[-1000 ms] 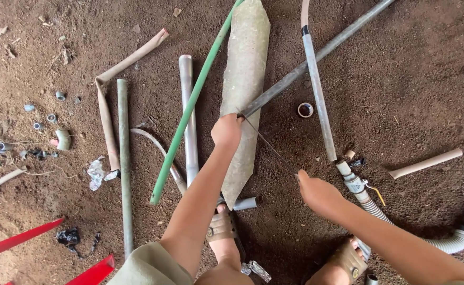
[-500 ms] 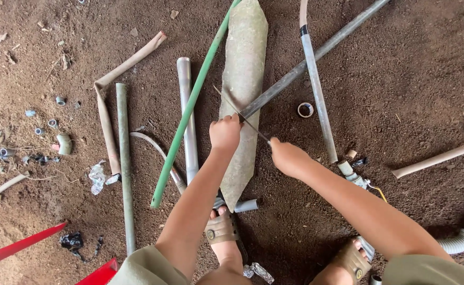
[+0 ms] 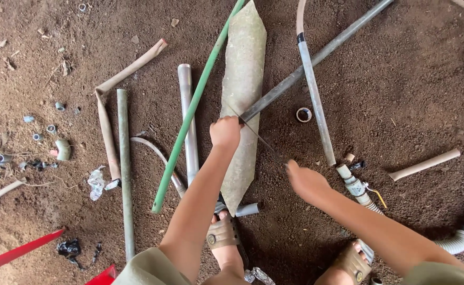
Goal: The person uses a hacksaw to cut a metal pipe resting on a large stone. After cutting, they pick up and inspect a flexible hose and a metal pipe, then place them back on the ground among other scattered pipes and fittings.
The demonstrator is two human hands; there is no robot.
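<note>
My left hand is closed in a fist at the lower end of a long dark grey pipe. That end rests on a long pale stone slab lying on the dirt. A thin dark saw blade runs slantwise from beside my left hand down to my right hand, which grips its lower end. A green pipe lies just left of the slab, and my left forearm crosses over it.
Several loose pipes lie on the dirt: a light grey pipe, a grey-green pipe, a bent tan hose and a pale tube with a valve. A tape ring sits right of the slab. My sandalled feet are below.
My right hand has moved left and up from the open dirt to the saw blade and closed on its lower end. My left hand has stayed at the pipe end.
</note>
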